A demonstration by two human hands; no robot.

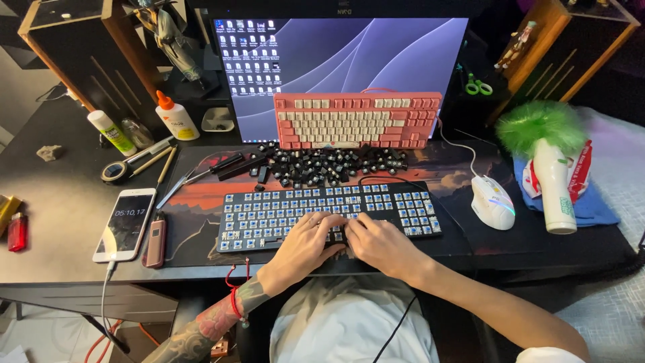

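Black desk surface spreads out under everything I see through the head camera, with a monitor standing well beyond my fingers. Leaning against the screen's foot is a pink keyboard, upright on its long edge. Nearer, directly under my fingers, lies the stripped keyboard on a printed desk mat; its caps are off and rows of blue switches show. My left hand and right hand meet at the board's near edge, around the middle of the bottom row. Both sets of fingers curl down onto the switches, knuckles bent, fingertips touching one another; whether they pinch something small between them I cannot tell, because the fingers hide that spot. Just past the fingers, between the two keyboards, sits a heap of black keycaps. Right of my right fingers rests a white mouse, near the board's end. Left of my left fingers, well apart, lies a phone with its screen lit.
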